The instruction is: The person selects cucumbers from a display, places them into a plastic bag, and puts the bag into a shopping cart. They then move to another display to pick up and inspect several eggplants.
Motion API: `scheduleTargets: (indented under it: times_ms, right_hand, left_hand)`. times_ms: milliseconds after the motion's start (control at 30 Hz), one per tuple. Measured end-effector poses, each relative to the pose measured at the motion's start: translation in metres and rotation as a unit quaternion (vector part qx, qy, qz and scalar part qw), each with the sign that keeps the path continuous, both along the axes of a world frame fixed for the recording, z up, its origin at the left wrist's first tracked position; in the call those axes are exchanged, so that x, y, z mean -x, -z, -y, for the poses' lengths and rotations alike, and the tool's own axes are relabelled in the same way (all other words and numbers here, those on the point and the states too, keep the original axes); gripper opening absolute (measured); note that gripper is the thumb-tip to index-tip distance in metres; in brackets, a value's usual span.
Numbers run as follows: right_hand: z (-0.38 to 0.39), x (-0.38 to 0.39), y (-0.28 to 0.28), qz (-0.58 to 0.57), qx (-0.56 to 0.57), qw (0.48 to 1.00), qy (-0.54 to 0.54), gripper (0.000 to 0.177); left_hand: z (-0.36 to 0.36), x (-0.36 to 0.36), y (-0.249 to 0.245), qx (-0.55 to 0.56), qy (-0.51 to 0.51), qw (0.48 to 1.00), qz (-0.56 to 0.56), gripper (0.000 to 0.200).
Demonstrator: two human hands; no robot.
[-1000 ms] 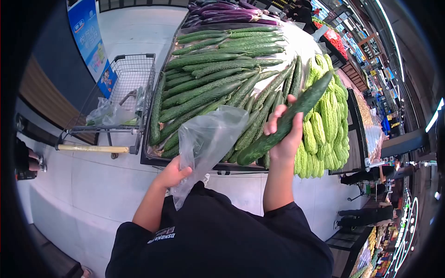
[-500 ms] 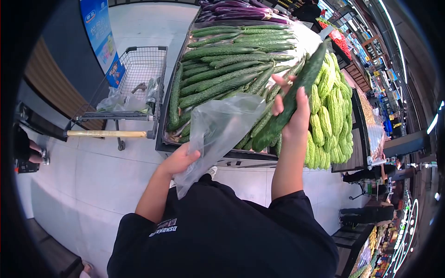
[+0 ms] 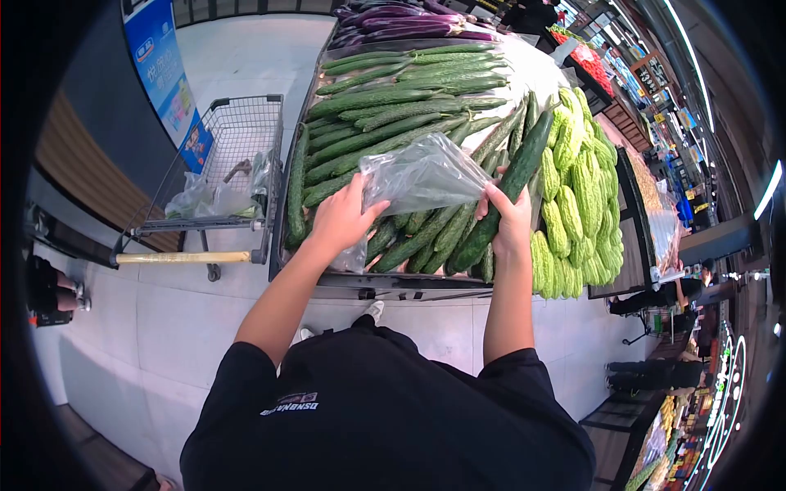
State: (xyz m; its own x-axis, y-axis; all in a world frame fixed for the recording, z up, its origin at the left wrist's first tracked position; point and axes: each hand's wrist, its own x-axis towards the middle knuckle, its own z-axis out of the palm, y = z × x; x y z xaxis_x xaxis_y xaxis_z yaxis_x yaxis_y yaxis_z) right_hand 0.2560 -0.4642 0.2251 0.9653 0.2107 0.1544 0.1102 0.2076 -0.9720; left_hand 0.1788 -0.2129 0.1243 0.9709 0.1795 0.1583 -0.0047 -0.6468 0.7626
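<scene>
My left hand point(image 3: 344, 214) grips a clear plastic bag point(image 3: 422, 173), which stretches across to my right hand. A long dark green cucumber point(image 3: 524, 159) is held in my right hand point(image 3: 512, 219), slanting up and to the right. The thumb of that hand also seems to touch the bag's edge. Beneath both hands lie rows of cucumbers point(image 3: 393, 106) on a dark-edged display stand point(image 3: 393, 282). To the right of my right hand are piled pale green bitter melons point(image 3: 585, 196).
A wire shopping cart point(image 3: 241, 139) with bagged goods stands at the left, beside a blue sign point(image 3: 164, 78). Purple eggplants point(image 3: 401, 24) lie at the stand's far end. Other people point(image 3: 655, 375) stand at the right, near more produce displays.
My left hand has moved up and forward with the bag, and the bag now reaches my right hand. The cucumber has come down and left, and my right-hand fingers have closed more around it.
</scene>
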Motion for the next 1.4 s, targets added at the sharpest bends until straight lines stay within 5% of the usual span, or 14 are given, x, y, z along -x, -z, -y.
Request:
scheduleTargets:
  times_ms: [367,567,967,1267,1367,1400]
  right_hand:
    - [0.047,-0.065,0.029,-0.007,-0.021,1.000,0.010,0.046]
    - [0.067,-0.095,0.044,-0.042,-0.027,0.998,-0.046,0.039]
    - [0.090,-0.127,0.025,0.003,-0.137,0.989,0.051,0.040]
    - [0.072,-0.124,0.028,-0.015,-0.146,0.988,0.055,0.041]
    - [0.066,-0.120,0.025,-0.009,-0.144,0.987,0.063,0.041]
    - [0.064,-0.119,0.024,-0.005,-0.138,0.988,0.065,0.041]
  left_hand:
    - [0.070,-0.062,0.045,-0.072,-0.072,0.995,0.005,0.076]
    - [0.081,-0.066,0.055,-0.174,-0.101,0.969,0.145,0.087]
    - [0.088,-0.061,0.050,-0.170,0.003,0.962,0.211,0.084]
    - [0.057,-0.097,0.047,0.070,-0.038,0.981,0.175,0.051]
    - [0.043,-0.110,0.042,0.059,0.028,0.992,0.109,0.014]
    - [0.045,-0.112,0.036,0.063,0.009,0.982,0.179,0.007]
